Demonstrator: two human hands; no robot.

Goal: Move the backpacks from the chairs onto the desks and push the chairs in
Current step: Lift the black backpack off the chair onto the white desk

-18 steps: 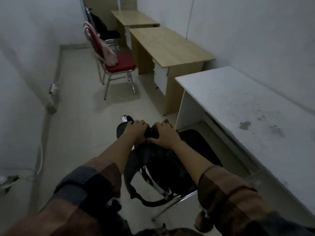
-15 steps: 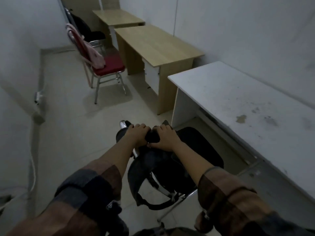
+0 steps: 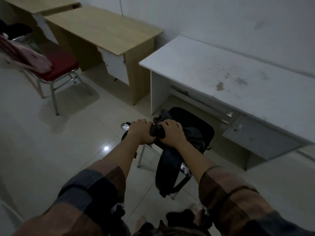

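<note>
While curled on the black backpack (image 3: 172, 150), both hands' grip beside white desk (image 3: 221, 68) edge.

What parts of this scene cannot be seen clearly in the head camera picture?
- Black backpack: both hands, the left hand and the right hand, cover its top; its outline merges with the black chair in the dim light.
- Pink backpack on the red chair: cut off by the left edge.
- Farthest desk: cut off by the top edge.
</note>
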